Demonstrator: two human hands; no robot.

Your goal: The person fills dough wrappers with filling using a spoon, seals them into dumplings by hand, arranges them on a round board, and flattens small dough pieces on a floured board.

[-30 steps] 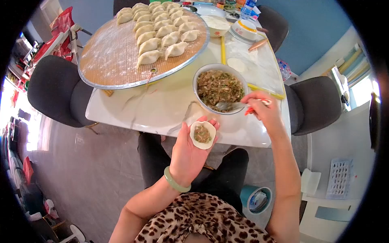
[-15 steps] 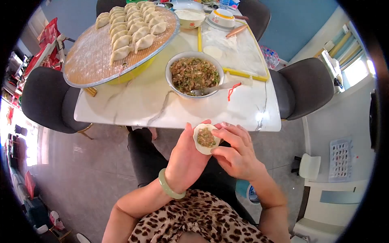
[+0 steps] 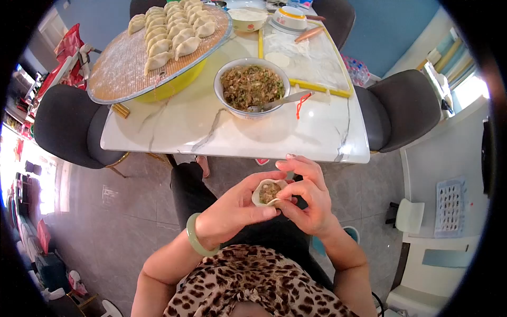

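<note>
Between my hands, in front of the table edge, is a round dumpling wrapper with a mound of meat and green filling in its middle. My left hand cups the wrapper from the left, thumb along its near side and fingers behind it. The thumb and forefinger of my right hand pinch the wrapper's right edge, while its other fingers are raised. On the table ahead stands a white bowl of chopped filling, with a flat metal spatula resting in it, a red cord on its handle.
Rows of folded dumplings lie on a round floured tray over a yellow basin. A yellow-edged board bears flour, a flat wrapper and a rolling pin. Dark chairs flank the marble-patterned table.
My left hand has turned from palm-up and flat to cupping the wrapper, its thumb now in front. The wrapper's edges have risen around the filling, and both hands sit slightly lower.
</note>
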